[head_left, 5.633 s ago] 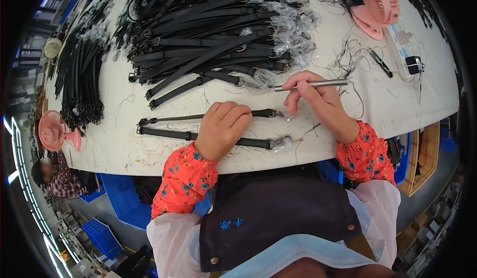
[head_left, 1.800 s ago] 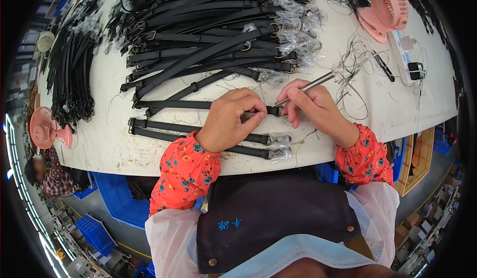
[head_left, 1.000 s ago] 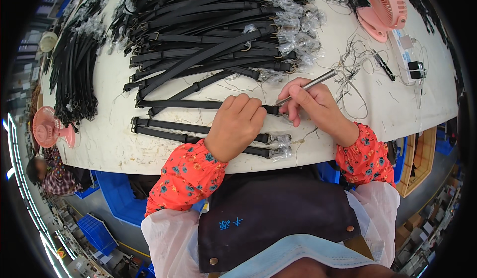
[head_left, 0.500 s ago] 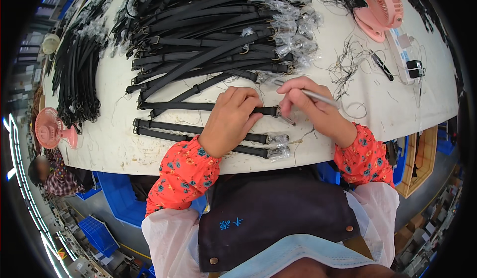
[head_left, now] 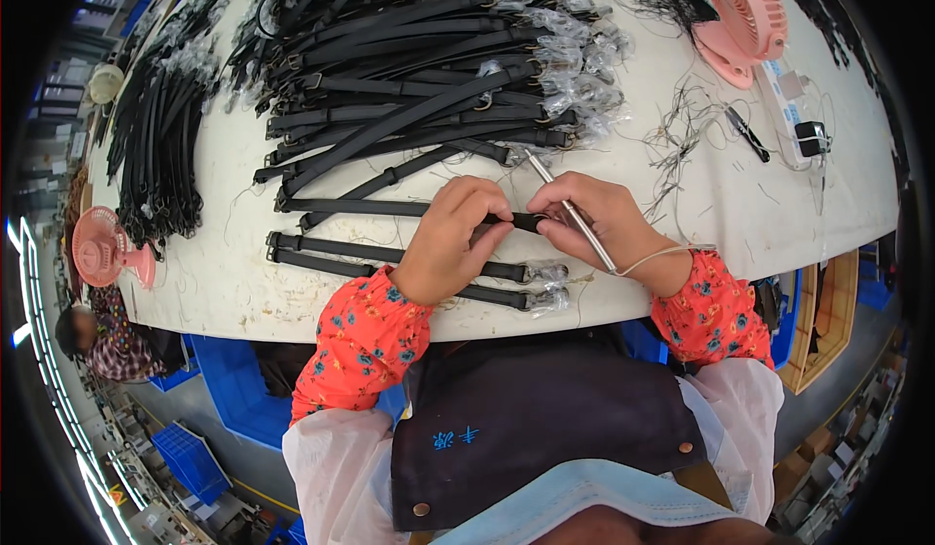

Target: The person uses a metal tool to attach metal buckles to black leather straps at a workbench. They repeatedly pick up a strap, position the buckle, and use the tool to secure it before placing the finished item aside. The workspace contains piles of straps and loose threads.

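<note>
My left hand point(head_left: 451, 238) pinches a black leather strap point(head_left: 375, 208) near its right end, thumb against fingertips. That end is lifted and bent between my two hands, and its tip is partly hidden by the fingers. My right hand point(head_left: 616, 222) takes the tip between thumb and finger. Lying across the same hand is a slim silver pen-shaped tool point(head_left: 586, 228), with a thin cord point(head_left: 662, 256) trailing from its lower end past the wrist. Two more black straps point(head_left: 341, 250) lie just nearer to me, their right ends in clear plastic wrap point(head_left: 548, 274).
A large pile of buckled black straps point(head_left: 399, 77) covers the far middle, with another bundle point(head_left: 161, 146) at the left. Pink fans point(head_left: 743, 9) stand at both sides. Loose threads point(head_left: 682, 136), a black pen point(head_left: 747, 134) and a power strip point(head_left: 782, 107) lie at right.
The strap's right end has been raised off the table and bent. My right hand has moved its fingers onto the tip, and the silver tool has swung round to point up and left.
</note>
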Motion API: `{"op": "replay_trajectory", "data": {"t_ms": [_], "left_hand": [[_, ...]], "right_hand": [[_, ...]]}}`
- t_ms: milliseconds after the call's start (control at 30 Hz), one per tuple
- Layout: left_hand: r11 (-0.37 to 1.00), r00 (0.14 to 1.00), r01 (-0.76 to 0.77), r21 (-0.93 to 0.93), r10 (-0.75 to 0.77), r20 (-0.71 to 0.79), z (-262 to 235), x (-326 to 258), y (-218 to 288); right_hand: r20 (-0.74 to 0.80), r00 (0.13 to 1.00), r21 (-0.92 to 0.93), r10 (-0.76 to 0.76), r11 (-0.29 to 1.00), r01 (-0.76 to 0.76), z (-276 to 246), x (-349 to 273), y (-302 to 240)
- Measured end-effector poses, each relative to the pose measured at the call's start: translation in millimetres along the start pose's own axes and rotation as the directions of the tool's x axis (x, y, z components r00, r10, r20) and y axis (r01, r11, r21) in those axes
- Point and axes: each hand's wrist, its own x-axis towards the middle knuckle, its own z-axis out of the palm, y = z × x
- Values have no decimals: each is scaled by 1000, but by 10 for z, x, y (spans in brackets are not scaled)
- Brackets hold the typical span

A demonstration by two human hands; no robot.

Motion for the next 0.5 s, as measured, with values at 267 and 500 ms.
{"op": "replay_trajectory", "data": {"t_ms": [267, 500], "left_hand": [[908, 988, -104, 407, 141, -62, 18, 8, 176], [866, 980, -193, 461, 189, 55, 10, 61, 208]], "right_hand": [[-57, 995, 203, 84, 977, -71, 4, -11, -32], [-69, 994, 9, -82, 997, 82, -12, -4, -71]]}}
